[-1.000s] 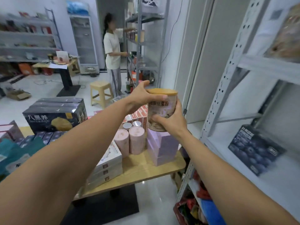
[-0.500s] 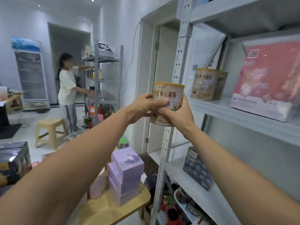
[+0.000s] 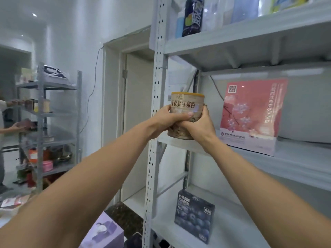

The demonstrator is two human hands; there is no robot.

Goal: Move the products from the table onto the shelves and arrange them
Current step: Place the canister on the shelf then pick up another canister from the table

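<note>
A beige tin can (image 3: 186,109) with a yellow lid and dark lettering is upright at the left end of the middle shelf (image 3: 295,163) of the grey rack. My left hand (image 3: 168,119) grips its left side with the thumb across the front. My right hand (image 3: 200,124) holds its right side from below and behind. The can's base is at the shelf's front edge; whether it rests on the shelf I cannot tell. The other cans seen earlier on this shelf are hidden behind it.
A pink flowered box (image 3: 250,115) stands on the same shelf to the right. A dark blueberry box (image 3: 194,216) sits on the shelf below. Bottles (image 3: 192,15) fill the top shelf. The rack's perforated post (image 3: 155,122) is just left of the can. Another person's hand (image 3: 19,125) is at a far rack.
Both hands have carried the can up and right from above the table to the middle shelf's left end. My view has swung up toward the rack.
</note>
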